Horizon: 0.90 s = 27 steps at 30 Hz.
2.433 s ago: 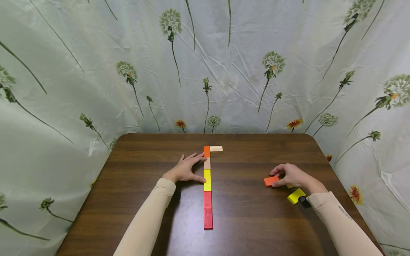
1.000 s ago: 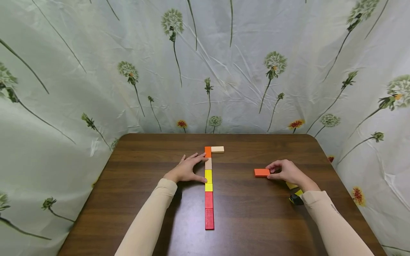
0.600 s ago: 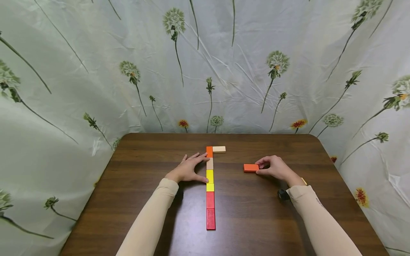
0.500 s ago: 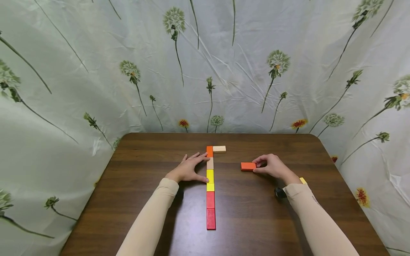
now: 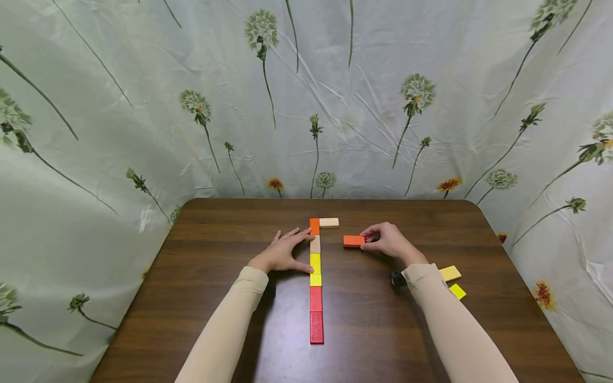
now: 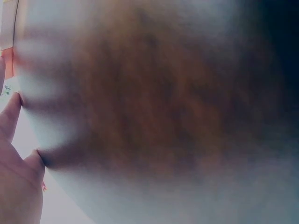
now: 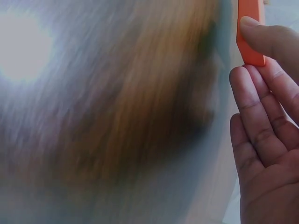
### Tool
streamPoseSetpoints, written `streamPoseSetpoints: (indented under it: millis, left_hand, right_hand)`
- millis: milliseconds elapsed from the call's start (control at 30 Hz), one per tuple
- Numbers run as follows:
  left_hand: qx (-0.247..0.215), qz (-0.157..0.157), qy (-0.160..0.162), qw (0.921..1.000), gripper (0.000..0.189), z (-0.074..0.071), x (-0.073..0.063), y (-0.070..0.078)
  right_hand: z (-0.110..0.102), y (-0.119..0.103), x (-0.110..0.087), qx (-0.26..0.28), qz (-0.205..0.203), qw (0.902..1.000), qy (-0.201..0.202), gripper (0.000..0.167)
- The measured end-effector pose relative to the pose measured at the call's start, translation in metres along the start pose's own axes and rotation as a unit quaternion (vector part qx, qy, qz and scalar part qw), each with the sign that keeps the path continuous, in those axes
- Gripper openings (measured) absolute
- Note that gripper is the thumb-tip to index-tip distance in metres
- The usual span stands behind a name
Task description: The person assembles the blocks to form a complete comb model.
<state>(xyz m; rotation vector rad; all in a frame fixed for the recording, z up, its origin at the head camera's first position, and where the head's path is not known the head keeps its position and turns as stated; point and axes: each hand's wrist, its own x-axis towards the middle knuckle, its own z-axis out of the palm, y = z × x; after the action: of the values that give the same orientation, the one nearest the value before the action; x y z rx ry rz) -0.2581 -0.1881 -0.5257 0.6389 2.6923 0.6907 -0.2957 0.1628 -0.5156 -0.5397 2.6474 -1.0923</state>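
Note:
My right hand [image 5: 390,243] pinches an orange wooden block [image 5: 353,241] by its right end between thumb and fingers. The right wrist view shows the thumb laid on that block [image 7: 251,37], the other fingers behind and below it. My left hand [image 5: 281,254] rests spread along the left side of a straight row of blocks, thumb at the large yellow block [image 5: 315,260] and fingertips by the beige block [image 5: 315,245] and the row's orange block [image 5: 314,224]. A small yellow block [image 5: 316,280] and two red blocks [image 5: 316,299] continue the row nearer me.
A striped natural-wood block [image 5: 329,223] lies crosswise at the row's far end, on its right. Beside my right sleeve lie a pale yellow block [image 5: 450,273] and a bright yellow block [image 5: 457,291]. A flowered curtain [image 5: 230,96] hangs behind the brown table [image 5: 215,229].
My right hand has carried the orange block left and away from me, from the loose blocks to near the row's far end. The left hand stays in place by the row.

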Motion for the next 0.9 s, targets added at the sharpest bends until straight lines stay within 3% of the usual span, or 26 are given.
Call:
streamPoseSetpoints:
  millis: [900]
  left_hand:
    - [0.008,0.0,0.003,1.0,0.095,0.003,0.004,-0.005]
  right_hand:
    - [0.029,-0.027,0.03,0.017,0.018,0.9997,-0.007,0.03]
